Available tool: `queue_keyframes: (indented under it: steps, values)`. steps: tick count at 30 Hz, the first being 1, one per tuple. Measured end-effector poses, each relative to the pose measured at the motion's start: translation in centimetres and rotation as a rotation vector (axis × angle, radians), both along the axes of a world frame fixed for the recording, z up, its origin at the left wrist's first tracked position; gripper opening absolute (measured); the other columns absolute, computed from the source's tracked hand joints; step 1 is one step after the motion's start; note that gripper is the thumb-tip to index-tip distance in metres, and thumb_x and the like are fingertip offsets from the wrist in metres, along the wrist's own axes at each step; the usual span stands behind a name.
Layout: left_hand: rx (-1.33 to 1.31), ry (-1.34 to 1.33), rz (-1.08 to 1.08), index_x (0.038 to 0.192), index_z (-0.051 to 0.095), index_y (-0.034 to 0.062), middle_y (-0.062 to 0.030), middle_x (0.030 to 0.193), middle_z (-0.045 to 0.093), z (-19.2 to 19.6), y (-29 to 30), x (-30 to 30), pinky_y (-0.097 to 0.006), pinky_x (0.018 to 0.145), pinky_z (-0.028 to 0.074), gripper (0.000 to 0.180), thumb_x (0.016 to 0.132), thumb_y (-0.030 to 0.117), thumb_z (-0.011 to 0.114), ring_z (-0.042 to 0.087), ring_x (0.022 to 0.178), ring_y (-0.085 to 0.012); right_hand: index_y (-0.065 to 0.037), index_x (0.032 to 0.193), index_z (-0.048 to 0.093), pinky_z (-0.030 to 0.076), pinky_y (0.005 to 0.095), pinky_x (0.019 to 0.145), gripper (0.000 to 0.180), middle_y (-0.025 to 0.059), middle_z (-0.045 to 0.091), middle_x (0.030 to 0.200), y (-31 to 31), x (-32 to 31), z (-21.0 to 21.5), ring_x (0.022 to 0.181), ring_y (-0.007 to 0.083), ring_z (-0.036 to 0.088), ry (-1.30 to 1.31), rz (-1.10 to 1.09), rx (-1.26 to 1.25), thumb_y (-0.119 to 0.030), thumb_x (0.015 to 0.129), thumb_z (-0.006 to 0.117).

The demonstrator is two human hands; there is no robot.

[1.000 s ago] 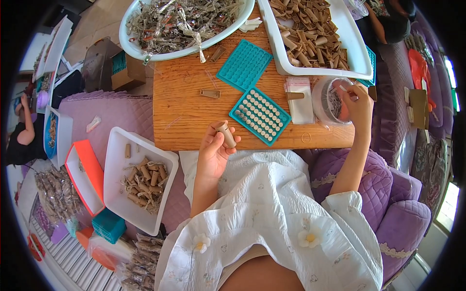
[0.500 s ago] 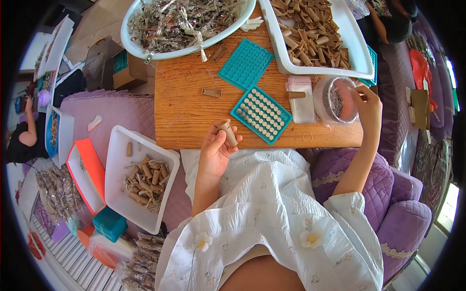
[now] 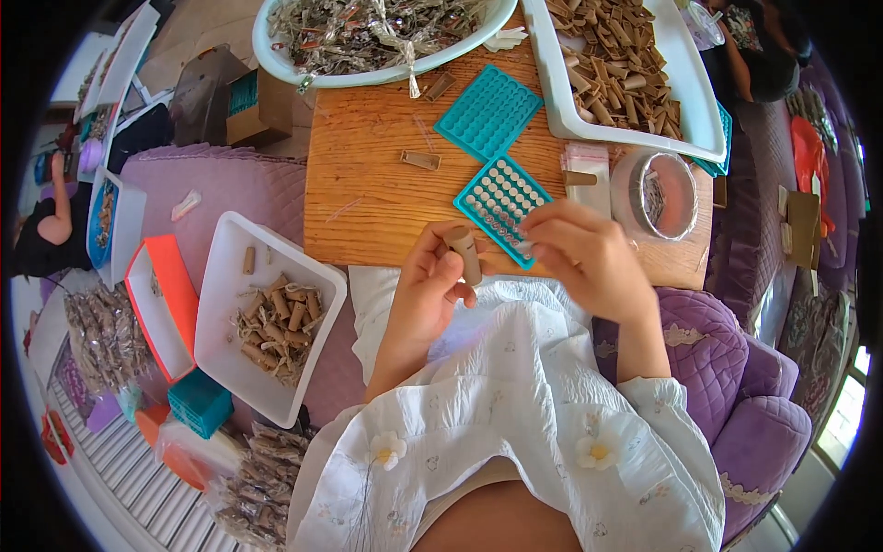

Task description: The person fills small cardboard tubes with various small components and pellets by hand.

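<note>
The left hand [image 3: 430,285] holds a short brown paper tube [image 3: 464,254] upright, pinched between thumb and fingers at the near edge of the wooden board [image 3: 377,184]. At the tube's 3 o'clock, the right hand [image 3: 575,253] hovers with its fingers drawn narrow, tips pinched over the near corner of a teal grid tray [image 3: 501,204] filled with pale round pieces; whether a piece sits between those fingertips I cannot tell. To do this step well, it seems wise to keep the tube's open end up and steady, bring the right fingertips straight to its mouth rather than moving both hands, and take only one piece from the tray's edge row so the neighbours are not knocked loose. The left wrist rests low against the white floral clothing, the forearm coming in from 6 o'clock and the palm turned toward the right hand. The right forearm rises from 5 o'clock, the wrist bent and the back of the hand facing up. At the tray's 12 o'clock lies a second teal tray [image 3: 487,112], empty of pieces, and at its 3 o'clock stands a clear round tub [image 3: 662,193]. Beyond them, a white tray of tubes [image 3: 625,64] sits at 1 o'clock and a white basin [image 3: 368,37] of shredded scraps at 11 o'clock. Off the board at 8 o'clock, a white bin [image 3: 267,313] holds more tubes.
</note>
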State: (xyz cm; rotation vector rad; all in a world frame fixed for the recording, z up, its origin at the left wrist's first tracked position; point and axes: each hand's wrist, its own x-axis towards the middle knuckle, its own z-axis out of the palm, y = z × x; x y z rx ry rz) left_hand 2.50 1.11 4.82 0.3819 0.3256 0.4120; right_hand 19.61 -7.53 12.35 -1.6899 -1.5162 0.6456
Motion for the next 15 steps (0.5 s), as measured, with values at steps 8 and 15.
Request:
queue_keyframes:
  steps: [8,15]
  values:
    - [0.641,0.17,0.202,0.109,0.042,-0.0006,-0.0132,0.107,0.049,1.2,-0.7,-0.5,-0.027,0.069,0.05,0.034,0.078,0.003,0.055,0.052,0.094,-0.0166,0.001,0.066,0.058,0.039,0.0288,0.078,0.011,0.0132,0.047,0.103,1.1,-2.6,-2.4,0.096,0.0186,0.048,0.709,-0.004,-0.139,-0.008,0.071,0.059]
    - [0.587,0.122,0.197,0.111,0.041,0.0007,-0.0146,0.105,0.05,1.1,-0.6,-0.3,-0.03,0.067,0.051,0.034,0.082,0.012,0.053,0.053,0.092,-0.0192,0.001,0.064,0.058,0.038,0.0305,0.085,0.01,0.0128,0.041,0.109,1.6,-2.8,-2.2,0.101,0.0204,0.047,0.96,0.029,-0.172,-0.003,0.073,0.055]
